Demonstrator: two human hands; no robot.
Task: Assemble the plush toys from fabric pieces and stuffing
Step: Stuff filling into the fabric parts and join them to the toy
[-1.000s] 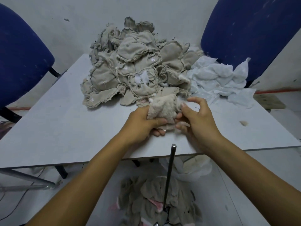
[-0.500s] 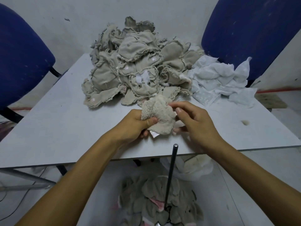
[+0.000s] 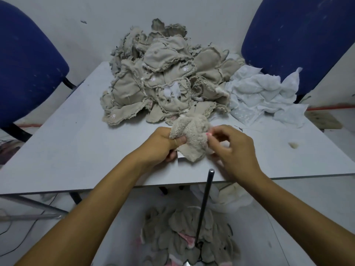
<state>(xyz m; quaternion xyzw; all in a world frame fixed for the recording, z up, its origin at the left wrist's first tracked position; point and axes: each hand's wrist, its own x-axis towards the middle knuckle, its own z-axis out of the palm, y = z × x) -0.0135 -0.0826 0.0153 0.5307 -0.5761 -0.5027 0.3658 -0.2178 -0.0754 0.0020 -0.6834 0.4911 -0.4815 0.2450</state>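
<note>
A small beige plush piece (image 3: 192, 135), fuzzy side out, sits just above the table's near edge between both hands. My left hand (image 3: 163, 144) grips its left side with the thumb curled over the fabric. My right hand (image 3: 232, 148) pinches its right edge with thumb and fingertips; that hand is motion-blurred. Behind them rises a large heap of beige inside-out fabric pieces (image 3: 163, 81). White fabric or stuffing sheets (image 3: 263, 93) lie to the right of the heap.
The grey table (image 3: 67, 146) stands between two blue chairs (image 3: 25, 64) (image 3: 299, 35). A metal rod (image 3: 204, 204) stands upright below the table's front edge, over a bin of plush pieces (image 3: 188, 242). A small tuft of stuffing (image 3: 293, 144) lies at right.
Both hands have carried the plush piece slightly away from me toward the heap. The right hand has shifted from cupping the piece's side to pinching its right edge.
</note>
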